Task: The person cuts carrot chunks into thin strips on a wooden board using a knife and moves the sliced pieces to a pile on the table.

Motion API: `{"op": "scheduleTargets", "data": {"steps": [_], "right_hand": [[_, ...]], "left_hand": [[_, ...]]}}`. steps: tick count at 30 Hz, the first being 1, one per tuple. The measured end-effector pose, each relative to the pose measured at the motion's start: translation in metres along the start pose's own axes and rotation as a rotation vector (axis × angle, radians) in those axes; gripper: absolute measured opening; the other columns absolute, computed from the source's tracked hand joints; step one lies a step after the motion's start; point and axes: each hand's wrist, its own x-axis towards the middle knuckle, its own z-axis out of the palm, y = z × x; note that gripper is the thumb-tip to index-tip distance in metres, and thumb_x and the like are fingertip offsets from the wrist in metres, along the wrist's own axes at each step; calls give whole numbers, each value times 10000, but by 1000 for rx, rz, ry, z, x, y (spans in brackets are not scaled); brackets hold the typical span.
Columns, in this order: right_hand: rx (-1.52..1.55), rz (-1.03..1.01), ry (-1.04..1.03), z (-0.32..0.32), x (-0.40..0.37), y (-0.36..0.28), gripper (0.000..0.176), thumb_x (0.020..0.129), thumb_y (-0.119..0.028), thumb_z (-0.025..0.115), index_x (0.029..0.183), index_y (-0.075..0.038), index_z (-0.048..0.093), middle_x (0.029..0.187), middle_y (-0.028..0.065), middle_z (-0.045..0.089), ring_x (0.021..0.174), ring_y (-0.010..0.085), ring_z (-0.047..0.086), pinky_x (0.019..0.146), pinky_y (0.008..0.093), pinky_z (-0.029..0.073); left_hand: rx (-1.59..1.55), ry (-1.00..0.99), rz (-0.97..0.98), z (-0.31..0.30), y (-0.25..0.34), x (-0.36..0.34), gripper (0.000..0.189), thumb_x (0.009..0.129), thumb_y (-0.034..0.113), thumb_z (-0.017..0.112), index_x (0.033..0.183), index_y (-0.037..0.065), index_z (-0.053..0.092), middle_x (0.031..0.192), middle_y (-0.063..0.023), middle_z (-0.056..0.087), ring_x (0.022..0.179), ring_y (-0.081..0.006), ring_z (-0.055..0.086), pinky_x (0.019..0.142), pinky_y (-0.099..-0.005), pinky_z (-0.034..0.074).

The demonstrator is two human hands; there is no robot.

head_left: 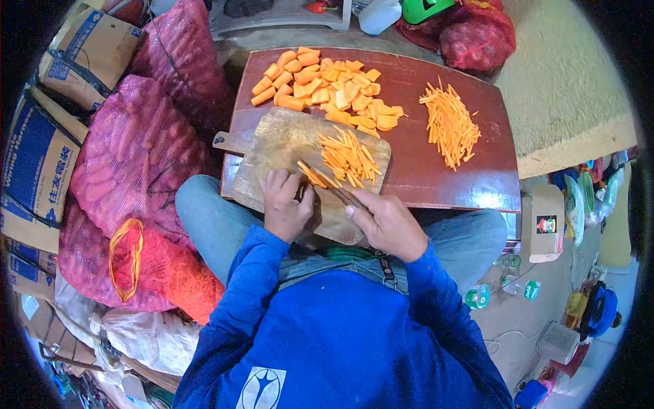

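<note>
My right hand (392,225) is closed round the handle of a knife (336,185), whose blade slants up and left over a wooden cutting board (272,140). My left hand (286,202) rests on the board with its fingers bent, left of the blade; whether anything is under the fingertips is hidden. A few carrot pieces (312,175) lie at the blade's tip. Beyond the knife sits a small heap of carrot strips (349,157) on the board. Carrot chunks (340,87) cover the back left of the red table (409,163), and a bigger pile of strips (451,129) lies at its right.
Mesh sacks (133,157) crowd the left side beside stacked cardboard boxes (41,167). A red net bag (477,41) and a pale jug (379,16) stand behind the table. At the right are an open carton (545,225) and plastic containers (478,296) on the floor.
</note>
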Motion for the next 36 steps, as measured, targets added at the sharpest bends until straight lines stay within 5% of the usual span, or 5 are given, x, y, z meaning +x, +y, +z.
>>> {"op": "scheduleTargets", "data": {"steps": [12, 18, 20, 23, 36], "right_hand": [[-5, 131, -204, -7, 9, -21, 387, 1066, -222, 613, 1368, 19, 598, 1040, 322, 717, 970, 530, 706, 820, 569, 572], [-3, 98, -167, -6, 13, -19, 309, 1068, -145, 610, 1332, 13, 635, 984, 295, 701, 944, 494, 714, 801, 479, 560], [-44, 113, -203, -4, 22, -12, 277, 1065, -179, 614, 1264, 14, 621, 915, 304, 684, 872, 524, 698, 732, 576, 545], [-6, 97, -168, -5, 27, -7, 249, 1066, -179, 616, 1223, 14, 629, 858, 292, 657, 830, 515, 690, 712, 572, 531], [-1, 38, -73, 6, 5, -8, 357, 1041, -219, 671, 1314, 11, 660, 999, 298, 736, 920, 501, 733, 785, 544, 588]], "left_hand": [[-90, -27, -16, -11, 4, 5, 202, 762, 49, 828, 950, 41, 755, 913, -95, 617, 933, -324, 594, 840, -470, 421], [-112, -46, -48, -15, 8, 9, 203, 751, 41, 824, 943, 32, 756, 898, -96, 602, 925, -324, 588, 841, -469, 416], [-103, -68, -36, -18, 9, 11, 204, 760, 40, 821, 955, 34, 762, 898, -98, 600, 920, -323, 586, 843, -465, 414], [-106, -79, -74, -13, 8, 8, 190, 766, 36, 820, 948, 36, 764, 896, -97, 600, 918, -324, 588, 846, -462, 414], [-101, -22, -53, -10, 7, 8, 155, 774, 37, 817, 913, 48, 748, 902, -94, 634, 914, -318, 592, 844, -453, 423]]}}
